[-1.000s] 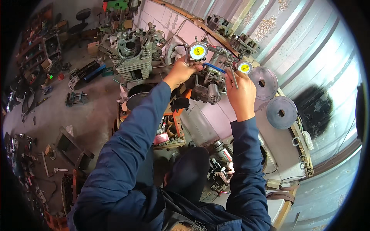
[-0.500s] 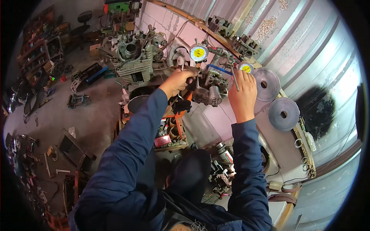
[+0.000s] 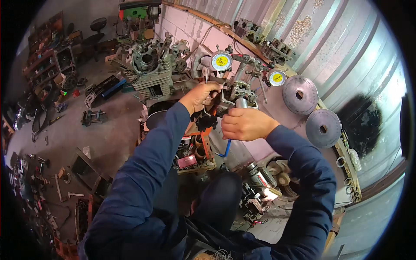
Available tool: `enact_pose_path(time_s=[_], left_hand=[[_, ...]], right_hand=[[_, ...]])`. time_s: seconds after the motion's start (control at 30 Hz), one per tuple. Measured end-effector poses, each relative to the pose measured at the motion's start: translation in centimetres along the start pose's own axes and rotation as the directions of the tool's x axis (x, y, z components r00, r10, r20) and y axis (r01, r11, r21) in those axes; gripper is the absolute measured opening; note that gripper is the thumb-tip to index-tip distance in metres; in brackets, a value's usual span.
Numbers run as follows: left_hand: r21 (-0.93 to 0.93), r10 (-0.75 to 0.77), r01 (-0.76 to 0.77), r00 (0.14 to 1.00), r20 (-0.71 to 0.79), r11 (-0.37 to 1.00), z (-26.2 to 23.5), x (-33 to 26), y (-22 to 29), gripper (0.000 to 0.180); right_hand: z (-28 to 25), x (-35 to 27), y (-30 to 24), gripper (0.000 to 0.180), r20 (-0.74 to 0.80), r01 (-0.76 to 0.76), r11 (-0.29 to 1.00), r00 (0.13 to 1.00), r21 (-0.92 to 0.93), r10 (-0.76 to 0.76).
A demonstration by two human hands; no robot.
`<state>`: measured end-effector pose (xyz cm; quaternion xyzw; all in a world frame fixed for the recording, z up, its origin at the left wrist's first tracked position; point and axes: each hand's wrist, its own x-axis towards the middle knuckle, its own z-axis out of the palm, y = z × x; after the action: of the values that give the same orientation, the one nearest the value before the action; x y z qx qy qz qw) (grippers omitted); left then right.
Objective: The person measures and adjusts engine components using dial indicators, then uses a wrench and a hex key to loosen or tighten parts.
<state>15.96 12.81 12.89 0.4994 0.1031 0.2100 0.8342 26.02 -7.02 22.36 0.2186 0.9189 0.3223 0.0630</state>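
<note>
Just beyond the knuckles of the right hand (image 3: 247, 124) stands the metal machine part (image 3: 242, 92); that hand is curled round a blue tool (image 3: 226, 149), whose bent end pokes out below the fist. The left hand (image 3: 202, 96), beside the part, grips a bent rod (image 3: 206, 109). A loose grip could drop the blue tool; a careless upward swing of the rod might knock the nearby dial gauge (image 3: 222, 62).

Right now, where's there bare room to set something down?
Bench, between your right hand and the perforated discs; floor, between your left sleeve and the small metal fixture. It's crowded around your left hand, by the metal assembly and dial gauges.
</note>
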Motion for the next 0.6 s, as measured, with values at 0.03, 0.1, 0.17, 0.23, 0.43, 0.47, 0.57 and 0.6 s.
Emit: enact_pose_path(time_s=[0.03,0.1,0.17,0.23,0.43,0.47,0.57,0.6], left_hand=[[-0.020,-0.001,0.002,1.000,0.020,1.000,-0.1,0.0,0.0,0.015],[-0.038,-0.001,0.002,0.999,0.039,0.999,-0.3,0.1,-0.1,0.015],[-0.022,-0.017,0.017,1.000,-0.002,1.000,-0.1,0.0,0.1,0.016],[-0.013,-0.027,0.027,1.000,0.013,1.000,-0.2,-0.1,0.0,0.016],[-0.017,-0.003,0.003,1.000,0.010,1.000,0.2,-0.3,0.0,0.018],[-0.007,-0.017,0.018,1.000,0.016,1.000,0.1,-0.3,0.0,0.017],[-0.012,-0.024,0.024,1.000,0.012,1.000,0.4,-0.5,0.0,0.021],[0.019,-0.024,0.024,1.000,-0.015,1.000,0.5,-0.7,0.1,0.024]], right_hand=[[-0.1,0.1,0.7,0.011,0.115,0.123,0.988,0.984,0.094,-0.134],[-0.1,0.7,1.6,0.011,0.152,0.162,0.980,0.972,0.113,-0.178],[-0.4,1.5,2.3,0.011,0.206,0.184,0.968,0.954,0.169,-0.218],[-0.2,1.7,2.5,0.011,0.207,0.190,0.968,0.953,0.164,-0.223],[0.9,0.0,1.2,0.010,0.167,0.002,0.989,0.986,0.146,-0.027],[1.2,-0.1,0.7,0.011,0.078,-0.063,0.993,0.995,0.102,0.055],[2.5,-0.4,0.2,0.016,-0.087,-0.148,0.986,0.984,0.072,0.154],[2.9,-0.4,-0.2,0.017,-0.183,-0.212,0.976,0.959,0.044,0.216]])
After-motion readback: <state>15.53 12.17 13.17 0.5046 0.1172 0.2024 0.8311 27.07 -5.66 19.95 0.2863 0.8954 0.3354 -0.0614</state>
